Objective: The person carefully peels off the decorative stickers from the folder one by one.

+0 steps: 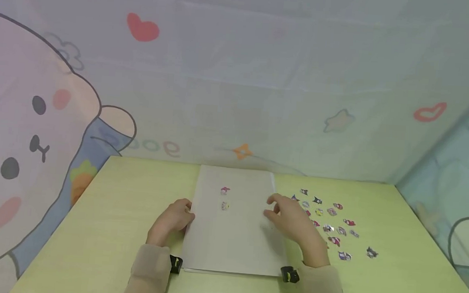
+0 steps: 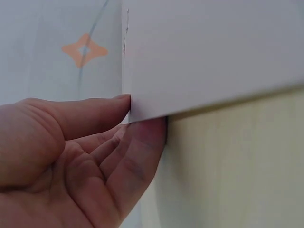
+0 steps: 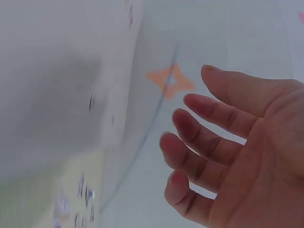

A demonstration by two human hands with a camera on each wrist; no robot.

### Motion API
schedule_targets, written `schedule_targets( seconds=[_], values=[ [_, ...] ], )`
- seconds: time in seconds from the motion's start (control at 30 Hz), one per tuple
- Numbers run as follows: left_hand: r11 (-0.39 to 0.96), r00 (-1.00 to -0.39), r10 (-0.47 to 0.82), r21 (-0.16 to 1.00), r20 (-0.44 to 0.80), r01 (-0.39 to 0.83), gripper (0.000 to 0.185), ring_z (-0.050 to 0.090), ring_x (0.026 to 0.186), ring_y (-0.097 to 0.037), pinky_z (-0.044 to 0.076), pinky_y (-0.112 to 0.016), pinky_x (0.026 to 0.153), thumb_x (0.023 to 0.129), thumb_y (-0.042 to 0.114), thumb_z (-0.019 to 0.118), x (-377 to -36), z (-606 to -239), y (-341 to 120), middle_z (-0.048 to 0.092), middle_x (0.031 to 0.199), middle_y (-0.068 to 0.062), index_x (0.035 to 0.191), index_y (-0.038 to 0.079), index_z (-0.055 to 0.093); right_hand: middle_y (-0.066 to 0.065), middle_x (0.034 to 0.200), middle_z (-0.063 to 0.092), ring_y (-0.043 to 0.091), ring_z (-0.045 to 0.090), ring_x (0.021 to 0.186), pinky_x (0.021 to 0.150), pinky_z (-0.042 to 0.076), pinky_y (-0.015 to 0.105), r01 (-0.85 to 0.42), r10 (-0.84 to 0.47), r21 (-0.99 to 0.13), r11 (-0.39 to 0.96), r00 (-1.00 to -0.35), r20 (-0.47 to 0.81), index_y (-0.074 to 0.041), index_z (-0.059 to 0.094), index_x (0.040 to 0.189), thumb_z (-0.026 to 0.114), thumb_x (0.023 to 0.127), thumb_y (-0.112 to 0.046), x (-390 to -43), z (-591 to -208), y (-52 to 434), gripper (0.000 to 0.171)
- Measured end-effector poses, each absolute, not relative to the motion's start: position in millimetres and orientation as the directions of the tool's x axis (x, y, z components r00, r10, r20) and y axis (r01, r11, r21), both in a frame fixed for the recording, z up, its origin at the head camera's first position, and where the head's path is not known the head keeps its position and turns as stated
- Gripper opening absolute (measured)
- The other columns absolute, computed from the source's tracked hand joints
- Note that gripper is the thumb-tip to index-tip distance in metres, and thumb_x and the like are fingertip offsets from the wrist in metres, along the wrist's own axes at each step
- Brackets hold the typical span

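Note:
Large white paper (image 1: 233, 246) lies on the table, with a second layer's edge showing at its right and bottom. Two small cartoon stickers sit on its upper left part, a pink one (image 1: 225, 190) above a pale one (image 1: 225, 205). At the paper's left edge, my left hand (image 1: 174, 217) pinches it; in the left wrist view the thumb (image 2: 102, 111) is at the edge and the fingers are underneath. Over the paper's right edge hovers my right hand (image 1: 292, 218), fingers loosely bent and apart from the thumb, holding nothing in the right wrist view (image 3: 237, 137).
Several cut-out cartoon stickers (image 1: 334, 241) are scattered on the light yellow table (image 1: 110, 228) to the right of the paper. One dark sticker (image 1: 372, 252) lies apart, farthest right. A patterned cloth (image 1: 239, 74) hangs behind the table.

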State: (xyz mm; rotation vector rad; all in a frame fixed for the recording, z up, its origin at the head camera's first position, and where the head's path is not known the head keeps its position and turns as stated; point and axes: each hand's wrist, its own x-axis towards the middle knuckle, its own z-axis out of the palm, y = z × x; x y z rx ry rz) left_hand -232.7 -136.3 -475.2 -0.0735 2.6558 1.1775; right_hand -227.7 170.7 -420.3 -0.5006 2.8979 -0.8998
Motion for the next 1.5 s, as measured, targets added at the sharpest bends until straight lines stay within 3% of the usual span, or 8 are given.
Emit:
schedule_targets(
  seconds=[0.2, 0.3, 0.47, 0.67, 0.8, 0.87, 0.93, 1.5],
  values=[
    [0.678, -0.972, 0.068, 0.725, -0.226, -0.121, 0.037, 0.063, 0.084, -0.024, 0.051, -0.042, 0.079, 0.094, 0.004, 0.056, -233, -475, -137, 0.062, 0.108, -0.02, 0.127, -0.012, 0.049, 0.004, 0.081, 0.057, 0.017, 0.053, 0.072, 0.067, 0.047, 0.033, -0.346, -0.396, -0.509, 0.788, -0.918, 0.011, -0.001, 0.06, 0.121, 0.067, 0.093, -0.012, -238, -419, 122, 0.031],
    [0.677, -0.972, 0.059, 0.725, -0.228, -0.129, 0.037, 0.063, 0.082, -0.023, 0.051, -0.042, 0.079, 0.095, 0.004, 0.056, -233, -475, -137, 0.062, 0.109, -0.02, 0.128, -0.01, 0.049, 0.012, 0.103, 0.064, 0.025, 0.06, 0.095, 0.085, 0.048, 0.04, -0.361, -0.425, -0.49, 0.794, -0.905, -0.023, -0.003, 0.057, 0.13, 0.067, 0.091, -0.012, -248, -421, 100, 0.041],
    [0.67, -0.973, 0.054, 0.731, -0.223, -0.13, 0.036, 0.064, 0.079, -0.023, 0.051, -0.041, 0.077, 0.095, 0.003, 0.055, -232, -475, -138, 0.063, 0.107, -0.02, 0.128, -0.011, 0.049, 0.019, 0.137, 0.05, 0.032, 0.047, 0.126, 0.105, 0.037, 0.045, -0.346, -0.439, -0.443, 0.827, -0.89, -0.125, -0.009, 0.045, 0.145, 0.065, 0.091, -0.01, -266, -431, 76, 0.057],
    [0.665, -0.975, 0.062, 0.737, -0.212, -0.118, 0.036, 0.063, 0.079, -0.022, 0.05, -0.042, 0.079, 0.095, 0.005, 0.056, -232, -475, -139, 0.063, 0.105, -0.018, 0.127, -0.01, 0.05, 0.016, 0.133, 0.051, 0.029, 0.05, 0.122, 0.102, 0.041, 0.044, -0.349, -0.434, -0.371, 0.86, -0.884, -0.173, -0.007, 0.05, 0.141, 0.056, 0.095, -0.008, -283, -444, 63, 0.047],
    [0.67, -0.975, 0.048, 0.731, -0.218, -0.13, 0.036, 0.062, 0.082, -0.022, 0.05, -0.043, 0.081, 0.095, 0.006, 0.057, -232, -473, -138, 0.063, 0.106, -0.017, 0.127, -0.009, 0.051, 0.011, 0.108, 0.06, 0.026, 0.055, 0.104, 0.092, 0.046, 0.041, -0.371, -0.454, -0.39, 0.843, -0.879, -0.146, -0.003, 0.065, 0.111, 0.061, 0.091, -0.004, -288, -448, 58, 0.02],
    [0.672, -0.973, 0.049, 0.729, -0.224, -0.133, 0.036, 0.062, 0.082, -0.023, 0.05, -0.043, 0.08, 0.095, 0.005, 0.057, -232, -473, -139, 0.063, 0.105, -0.017, 0.127, -0.009, 0.051, 0.007, 0.094, 0.058, 0.023, 0.053, 0.092, 0.083, 0.047, 0.039, -0.396, -0.473, -0.382, 0.835, -0.871, -0.133, -0.005, 0.063, 0.093, 0.063, 0.088, 0.0, -289, -449, 55, 0.007],
    [0.672, -0.972, 0.051, 0.728, -0.228, -0.135, 0.036, 0.062, 0.083, -0.023, 0.05, -0.042, 0.079, 0.095, 0.005, 0.057, -232, -475, -139, 0.063, 0.105, -0.017, 0.127, -0.009, 0.051, 0.004, 0.088, 0.054, 0.021, 0.05, 0.085, 0.079, 0.046, 0.038, -0.402, -0.476, -0.374, 0.836, -0.87, -0.129, -0.007, 0.06, 0.084, 0.063, 0.086, 0.003, -290, -450, 53, 0.011],
    [0.693, -0.975, 0.039, 0.709, -0.22, -0.132, 0.035, 0.061, 0.089, -0.024, 0.049, -0.043, 0.081, 0.094, 0.007, 0.057, -231, -476, -138, 0.063, 0.106, -0.016, 0.125, -0.007, 0.053, 0.002, 0.084, 0.054, 0.02, 0.052, 0.082, 0.078, 0.046, 0.036, -0.425, -0.503, -0.394, 0.815, -0.856, -0.118, -0.01, 0.057, 0.086, 0.063, 0.084, 0.004, -291, -458, 54, 0.015]
  ],
)
